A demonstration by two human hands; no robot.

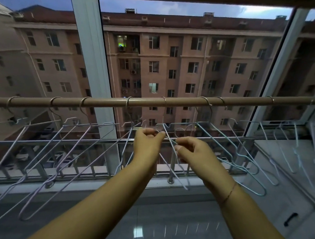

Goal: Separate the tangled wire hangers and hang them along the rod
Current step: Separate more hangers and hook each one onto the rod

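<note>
A tan rod [150,101] runs across the window from left to right. Several pale wire hangers hang from it by their hooks, purple ones [67,151] on the left and light blue ones [242,156] on the right. Below the middle of the rod, my left hand [148,142] pinches the upper wire of a light blue hanger [171,153]. My right hand [193,150] grips the same hanger's wire slightly lower and to the right. That hanger's hook sits on the rod above my hands, and its lower part slants down between my forearms.
A metal guard rail [60,141] with vertical bars runs behind the hangers along the window sill. White window frames [94,52] stand left and right. A grey cabinet top with a black handle [291,218] lies at the lower right. A glossy floor [165,229] is below.
</note>
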